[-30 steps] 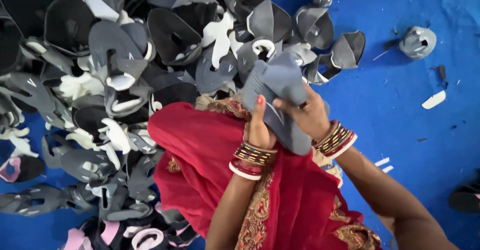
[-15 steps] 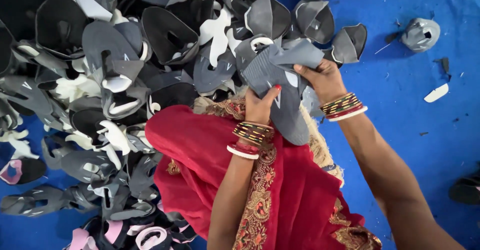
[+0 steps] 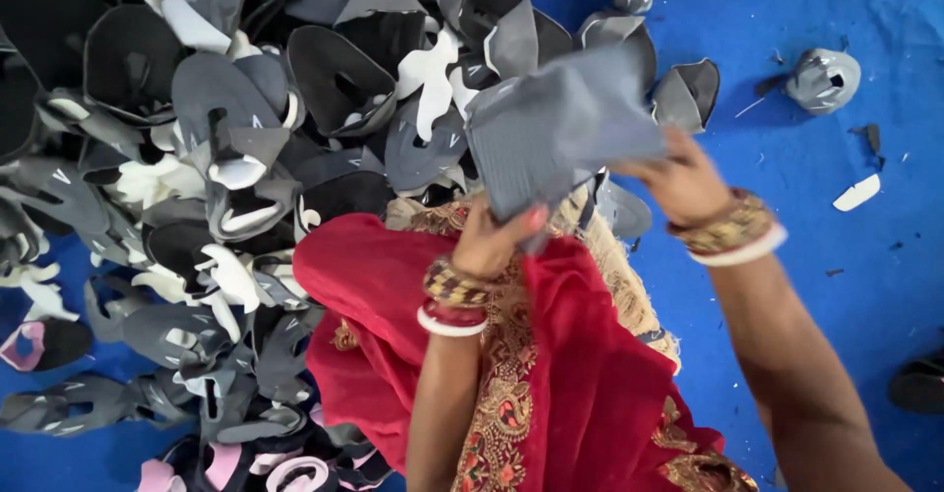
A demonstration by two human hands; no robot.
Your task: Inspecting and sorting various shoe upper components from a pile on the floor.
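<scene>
Both hands hold one folded grey rubbery sheet piece (image 3: 560, 123), raised above the lap. The grip of the left hand (image 3: 497, 241) is closed on the piece's lower edge, fingers curled under it; the grip of the right hand (image 3: 683, 182) is closed on its right edge. Motion blur hides the exact finger placement. Each wrist carries bangles: a red, gold and white stack (image 3: 452, 300) on the left, a gold and white stack (image 3: 733, 231) on the right. Below the hands lies red cloth with gold embroidered trim (image 3: 551, 374), draped over the lap. To the left and behind spreads a large heap of grey, black and white cut-out shoe-shaped pieces (image 3: 226, 158), lying on the blue floor covering (image 3: 836, 286). One crumpled grey piece (image 3: 824, 79) rests apart at upper right, with a small white scrap (image 3: 857, 193) near it.
</scene>
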